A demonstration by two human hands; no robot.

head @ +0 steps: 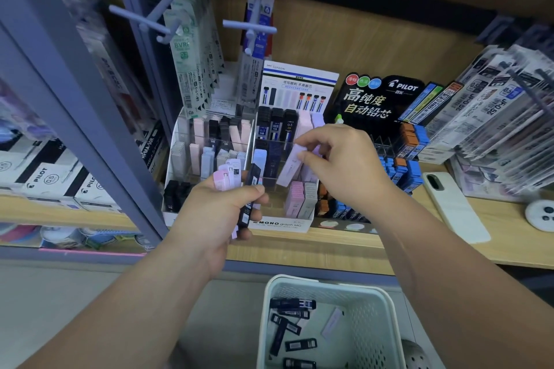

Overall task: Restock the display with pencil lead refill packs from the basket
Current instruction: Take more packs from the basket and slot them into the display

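My left hand (223, 207) grips a bundle of lead refill packs (239, 186), pink, lilac and dark ones, in front of the white MONO display (280, 225). My right hand (338, 159) pinches one lilac pack (289, 169) by its top end, tilted over the display's middle row. The display's tiered compartments hold black, navy, pink and grey packs. Below, a pale green basket (386, 308) holds several dark packs (292, 304) and one lilac pack (331, 323).
A second white display (175, 144) of refills stands to the left, a black Pilot display (374, 99) with blue and orange packs to the right. A white phone (455, 210) lies on the wooden shelf. Hooks with hanging refill packets (192, 48) jut out above.
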